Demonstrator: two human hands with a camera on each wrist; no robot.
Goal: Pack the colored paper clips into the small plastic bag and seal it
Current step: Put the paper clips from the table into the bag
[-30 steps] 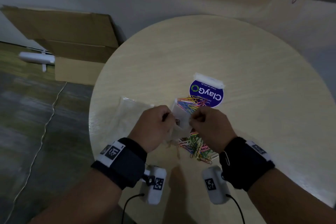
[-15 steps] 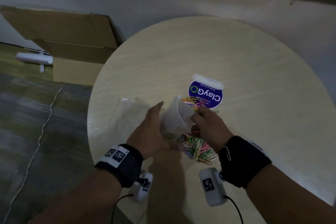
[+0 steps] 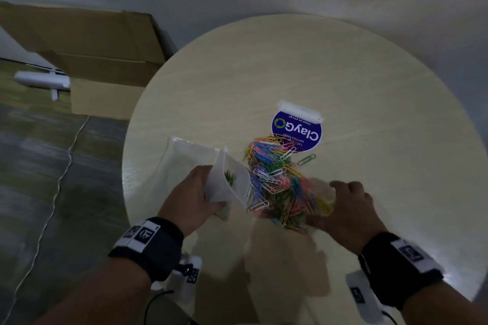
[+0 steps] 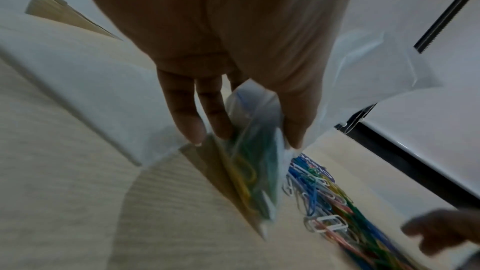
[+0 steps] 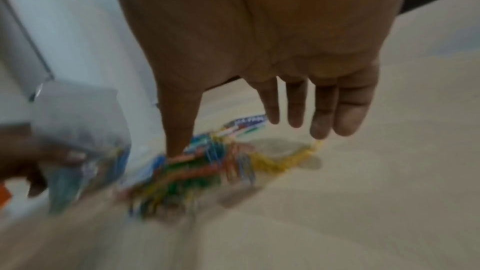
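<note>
A: Dim room, round pale tabletop (image 3: pixel 343 74), cardboard boxes (image 3: pixel 87 50) on the floor far left. What's on it?

B: Heap of colored paper clips (image 3: pixel 280 185) near centre, spilling over the near edge of a blue ClayGo pouch (image 3: pixel 297 128), so part of its print is covered. One green clip lies apart, just right of the heap's far end.

A: Left hand?

B: Left hand (image 3: pixel 188 200) grips the small plastic bag (image 3: pixel 228 182), lifted off the tabletop, mouth toward the far side. Left wrist cam shows thumb on one side and fingers (image 4: pixel 187 114) on the other, pinching it. A few clips inside, green and yellow, blurred thru the plastic; can't count them.

A: And the right?

B: Right hand (image 3: pixel 351 208) is at the heap's right edge. Right wrist cam shows fingers straight and spread, grasping nothing, thumb tip down in the clips. Heavy blur there, so contact of the other fingertips is hard to tell.

A: Anything else?

B: A second clear bag (image 3: pixel 182 158) lies flat behind the left hand, partly hidden by it. Both wrists wear black bands w/ tags.
</note>
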